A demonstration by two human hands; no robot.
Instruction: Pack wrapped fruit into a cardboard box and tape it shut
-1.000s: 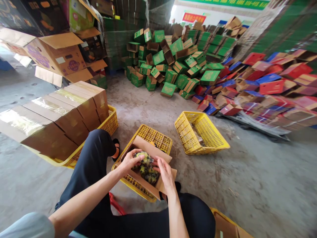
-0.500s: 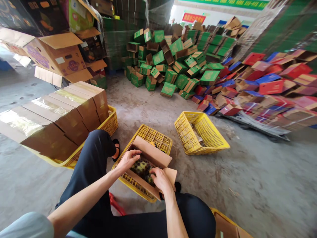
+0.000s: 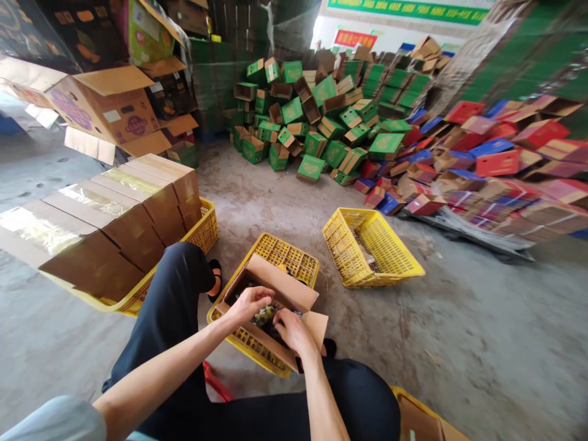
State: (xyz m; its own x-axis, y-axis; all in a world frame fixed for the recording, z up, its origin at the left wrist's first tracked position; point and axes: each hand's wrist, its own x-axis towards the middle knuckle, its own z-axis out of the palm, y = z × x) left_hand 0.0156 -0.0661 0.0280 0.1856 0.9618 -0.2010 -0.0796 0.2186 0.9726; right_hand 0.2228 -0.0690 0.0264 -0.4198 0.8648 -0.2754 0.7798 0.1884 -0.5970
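both hands reach into an open cardboard box (image 3: 280,288) resting on a yellow crate (image 3: 294,260) on the floor. the left hand (image 3: 248,303) and right hand (image 3: 291,331) each close their grip on the dark green fruit (image 3: 265,315) inside the box.

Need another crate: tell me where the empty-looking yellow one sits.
In the head view, the yellow crate lies tilted on the concrete floor, right of the open carton under both hands, before the red boxes.

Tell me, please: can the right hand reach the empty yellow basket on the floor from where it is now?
Probably yes. The right hand is in the cardboard box; bare floor lies between it and the basket.
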